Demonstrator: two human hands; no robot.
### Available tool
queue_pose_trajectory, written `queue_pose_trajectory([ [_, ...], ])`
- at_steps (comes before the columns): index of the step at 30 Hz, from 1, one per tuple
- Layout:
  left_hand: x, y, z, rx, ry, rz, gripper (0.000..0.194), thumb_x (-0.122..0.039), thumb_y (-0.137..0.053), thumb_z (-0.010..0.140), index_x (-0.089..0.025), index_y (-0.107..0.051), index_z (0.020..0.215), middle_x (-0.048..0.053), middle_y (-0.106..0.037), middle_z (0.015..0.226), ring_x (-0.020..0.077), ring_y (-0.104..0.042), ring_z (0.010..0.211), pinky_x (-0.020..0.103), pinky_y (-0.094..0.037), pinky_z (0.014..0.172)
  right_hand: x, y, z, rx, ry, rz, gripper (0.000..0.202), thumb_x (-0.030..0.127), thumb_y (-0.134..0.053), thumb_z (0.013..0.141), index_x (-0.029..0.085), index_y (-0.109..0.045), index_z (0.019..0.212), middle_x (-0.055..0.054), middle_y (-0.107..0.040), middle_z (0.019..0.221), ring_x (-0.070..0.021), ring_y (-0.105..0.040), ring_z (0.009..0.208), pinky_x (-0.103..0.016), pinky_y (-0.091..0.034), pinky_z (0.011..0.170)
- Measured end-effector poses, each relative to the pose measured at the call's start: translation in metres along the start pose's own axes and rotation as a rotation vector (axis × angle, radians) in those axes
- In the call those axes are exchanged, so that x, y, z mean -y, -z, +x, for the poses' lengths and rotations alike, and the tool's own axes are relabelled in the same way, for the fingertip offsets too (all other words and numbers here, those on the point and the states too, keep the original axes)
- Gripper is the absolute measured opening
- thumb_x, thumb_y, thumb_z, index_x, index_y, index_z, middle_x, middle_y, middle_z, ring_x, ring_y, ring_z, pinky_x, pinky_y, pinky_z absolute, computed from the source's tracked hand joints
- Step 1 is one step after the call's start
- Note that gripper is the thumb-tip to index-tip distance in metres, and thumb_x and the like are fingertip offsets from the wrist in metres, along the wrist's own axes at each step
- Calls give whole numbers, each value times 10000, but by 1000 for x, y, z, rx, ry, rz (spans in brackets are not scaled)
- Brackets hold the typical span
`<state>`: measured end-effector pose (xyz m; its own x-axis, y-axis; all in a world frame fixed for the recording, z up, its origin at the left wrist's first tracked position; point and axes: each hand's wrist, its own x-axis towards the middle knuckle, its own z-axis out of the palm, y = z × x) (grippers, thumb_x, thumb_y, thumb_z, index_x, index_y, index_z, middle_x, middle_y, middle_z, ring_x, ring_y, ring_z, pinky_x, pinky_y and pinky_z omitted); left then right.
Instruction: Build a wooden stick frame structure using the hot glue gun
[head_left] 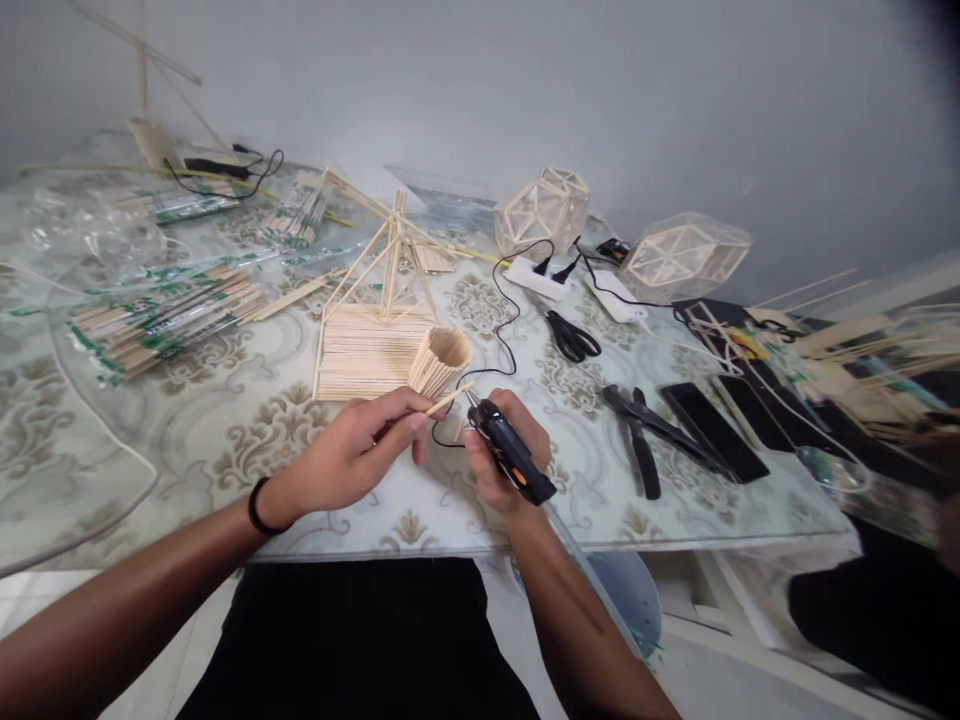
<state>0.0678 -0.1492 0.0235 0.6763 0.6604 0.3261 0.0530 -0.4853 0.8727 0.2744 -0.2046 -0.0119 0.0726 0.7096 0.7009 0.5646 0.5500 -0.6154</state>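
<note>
Black wristband (264, 508) on left wrist; black clothing (360, 640).

pretty bright but flat, soft faint shadows on the tabletop (300, 515), mild sheen on the arms, edges stretched, right side kinda smeary, dark blurry top-right corner

The co-worker (877, 620) is cut off at right.

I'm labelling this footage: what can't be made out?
- Trigger of glue gun: head view, hidden by right hand.
- Any glue on held stick: head view, too small.
- Inner bottom of wooden cup: head view, behind its wall.
- Bin: head view, partly behind table.
- Person at right: head view, cut off by edge.
</note>
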Motion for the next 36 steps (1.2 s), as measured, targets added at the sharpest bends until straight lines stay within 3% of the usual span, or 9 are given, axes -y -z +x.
queue_pose_trajectory([
  [12,1,0,0,-3,-2,-4,222,-231,-475,1112,-170,-687,1086,-49,-685,741,59,-462,544,202,-384,569,1,3,-1,19,-12,-42,176,240,-621,959,263,-487,848,27,-504,715,-169,-525,623,-323,-405,586],
  [36,2,0,0,16,13,-19,238,-257,-468,1116,-183,-685,1051,-44,-675,739,68,-470,550,216,-382,564,-1,4,0,-11,-37,-52,145,229,-656,910,251,-527,847,38,-528,716,-147,-514,597,-296,-402,566],
])
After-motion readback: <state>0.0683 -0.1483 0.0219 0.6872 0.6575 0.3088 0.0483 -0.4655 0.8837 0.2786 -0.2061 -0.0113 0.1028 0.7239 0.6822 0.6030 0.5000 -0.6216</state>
